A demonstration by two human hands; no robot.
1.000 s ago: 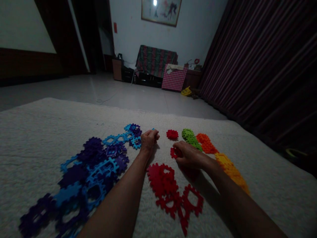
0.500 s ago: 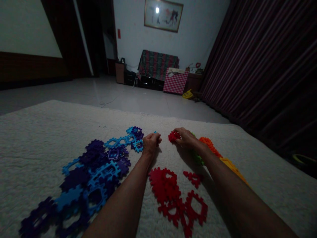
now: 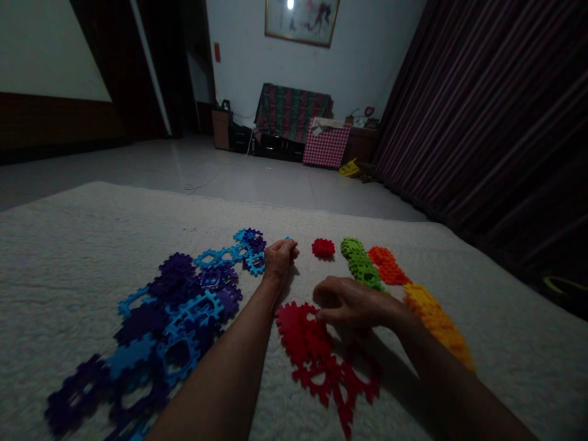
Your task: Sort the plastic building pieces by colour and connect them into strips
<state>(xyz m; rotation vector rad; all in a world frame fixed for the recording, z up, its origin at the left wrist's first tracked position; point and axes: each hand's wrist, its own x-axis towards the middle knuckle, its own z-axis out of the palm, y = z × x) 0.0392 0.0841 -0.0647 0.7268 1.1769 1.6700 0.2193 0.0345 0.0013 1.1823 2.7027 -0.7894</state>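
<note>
My left hand point(image 3: 279, 257) is closed over the mat, its fingers pressed together. A sliver of a light-blue piece point(image 3: 287, 238) shows at its fingertips; most of it is hidden. My right hand point(image 3: 351, 301) hovers at the top edge of a pile of flat red toothed building pieces point(image 3: 301, 337), thumb and fingers apart and curved. Its shadow darkens the pile's right side, and nothing shows in its grip. Beyond it lies a small red stack point(image 3: 323, 248). Light-blue and purple toothed pieces point(image 3: 177, 278) spread out left of my left arm.
Right of my right hand lie rows of green pieces point(image 3: 361, 263), orange pieces point(image 3: 388, 266) and yellow pieces point(image 3: 436, 321). All rest on a pale quilted mat point(image 3: 138, 226). Past its far edge are a tiled floor point(image 3: 275, 187), a cloth-covered stand point(image 3: 294, 113) and a dark curtain point(image 3: 482, 110).
My right hand has let go of the red stack and come back toward me, over the red pile. The small triangular red piece is now hidden by it. My left hand stays put.
</note>
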